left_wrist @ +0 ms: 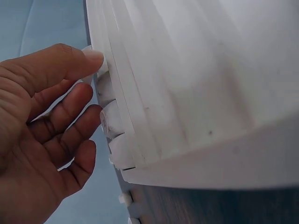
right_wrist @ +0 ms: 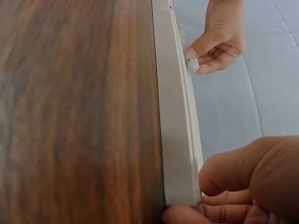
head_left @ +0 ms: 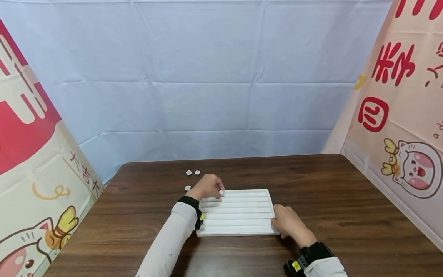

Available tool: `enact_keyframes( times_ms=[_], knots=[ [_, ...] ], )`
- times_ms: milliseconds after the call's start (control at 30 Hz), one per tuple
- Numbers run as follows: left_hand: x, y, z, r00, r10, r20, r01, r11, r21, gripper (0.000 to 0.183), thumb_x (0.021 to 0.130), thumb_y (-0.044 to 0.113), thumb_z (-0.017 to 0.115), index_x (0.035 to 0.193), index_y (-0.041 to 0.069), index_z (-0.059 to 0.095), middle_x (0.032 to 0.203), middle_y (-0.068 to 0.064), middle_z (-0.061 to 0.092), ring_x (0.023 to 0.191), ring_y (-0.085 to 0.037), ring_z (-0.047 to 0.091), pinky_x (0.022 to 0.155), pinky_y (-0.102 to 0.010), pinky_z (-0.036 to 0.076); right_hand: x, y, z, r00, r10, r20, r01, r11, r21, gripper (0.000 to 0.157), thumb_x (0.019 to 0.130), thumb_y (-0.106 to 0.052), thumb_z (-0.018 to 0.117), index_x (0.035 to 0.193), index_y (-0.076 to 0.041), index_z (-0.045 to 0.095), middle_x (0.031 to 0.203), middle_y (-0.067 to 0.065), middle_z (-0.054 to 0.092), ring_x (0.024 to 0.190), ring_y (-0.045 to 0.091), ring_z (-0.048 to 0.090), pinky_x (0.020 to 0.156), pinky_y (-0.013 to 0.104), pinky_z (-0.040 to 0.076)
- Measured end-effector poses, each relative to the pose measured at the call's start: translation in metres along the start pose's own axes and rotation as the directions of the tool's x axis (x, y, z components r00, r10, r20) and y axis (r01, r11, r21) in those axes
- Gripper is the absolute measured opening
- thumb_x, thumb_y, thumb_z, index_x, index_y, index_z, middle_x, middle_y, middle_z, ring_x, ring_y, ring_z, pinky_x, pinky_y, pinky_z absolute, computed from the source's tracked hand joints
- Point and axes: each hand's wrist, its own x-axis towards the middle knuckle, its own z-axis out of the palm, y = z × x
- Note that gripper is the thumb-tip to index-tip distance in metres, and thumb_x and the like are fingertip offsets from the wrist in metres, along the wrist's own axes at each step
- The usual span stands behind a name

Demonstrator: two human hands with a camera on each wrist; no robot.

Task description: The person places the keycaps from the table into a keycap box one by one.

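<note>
A white ridged tray (head_left: pixel 238 222) lies on the table, with long slots running from side to side. Over its far left part, my left hand (head_left: pixel 207 186) pinches a small white tile (right_wrist: pixel 193 64) between thumb and fingers, at the tray's far slot. In the left wrist view several white tiles (left_wrist: pixel 112 119) sit in a row along that slot, beside the curled fingers. My right hand (head_left: pixel 288 221) grips the tray's right edge near its front corner, thumb on the rim and fingers at the outer side.
Three loose white tiles lie on the brown wooden table (head_left: pixel 346 215) left of and beyond the tray: two far ones (head_left: pixel 188 172) and a nearer tile (head_left: pixel 188 188) by my left wrist. A pale blue cloth (head_left: pixel 207 107) hangs behind, with printed cloths on both sides.
</note>
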Motion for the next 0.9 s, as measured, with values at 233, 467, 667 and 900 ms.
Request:
enact_keyframes(
  times_ms=[233, 467, 667, 900],
  knots=[
    [-0.0005, -0.0008, 0.0011, 1.000, -0.004, 0.008, 0.004, 1.000, 0.009, 0.014, 0.072, 0.000, 0.076, 0.077, 0.010, 0.069, 0.071, 0.004, 0.057, 0.065, -0.014, 0.052, 0.059, -0.028, 0.046, 0.0001, -0.0002, 0.0003, 1.000, 0.004, 0.008, -0.004, 1.000, 0.011, 0.019, 0.084, 0.004, 0.051, 0.101, 0.012, 0.054, 0.067, 0.011, 0.049, 0.040, 0.016, 0.051, 0.038, 0.028, 0.043],
    [0.0008, -0.0011, 0.0009, 1.000, -0.011, 0.014, 0.011, 1.000, 0.022, 0.015, 0.073, -0.001, 0.075, 0.078, 0.011, 0.070, 0.072, 0.005, 0.057, 0.065, -0.014, 0.051, 0.059, -0.029, 0.044, -0.0009, -0.0009, 0.0005, 1.000, 0.011, 0.006, -0.011, 1.000, 0.023, 0.023, 0.084, 0.004, 0.051, 0.104, 0.013, 0.053, 0.067, 0.011, 0.050, 0.041, 0.017, 0.051, 0.038, 0.028, 0.043],
    [0.0006, -0.0005, 0.0001, 1.000, -0.017, 0.021, 0.017, 1.000, 0.013, 0.016, 0.071, -0.003, 0.075, 0.078, 0.010, 0.071, 0.072, 0.004, 0.057, 0.066, -0.015, 0.051, 0.059, -0.029, 0.045, -0.0013, -0.0026, 0.0005, 1.000, 0.021, 0.013, -0.022, 0.999, 0.025, 0.023, 0.084, 0.004, 0.052, 0.105, 0.013, 0.053, 0.066, 0.011, 0.049, 0.041, 0.017, 0.052, 0.038, 0.028, 0.043],
    [0.0004, -0.0012, 0.0001, 1.000, -0.004, 0.017, 0.004, 1.000, 0.010, 0.016, 0.071, -0.003, 0.076, 0.080, 0.010, 0.071, 0.074, 0.004, 0.057, 0.067, -0.014, 0.052, 0.059, -0.029, 0.046, -0.0009, -0.0024, 0.0000, 1.000, 0.023, 0.011, -0.023, 1.000, 0.017, 0.023, 0.084, 0.004, 0.052, 0.105, 0.013, 0.053, 0.066, 0.011, 0.049, 0.041, 0.017, 0.051, 0.038, 0.028, 0.043]
  ],
)
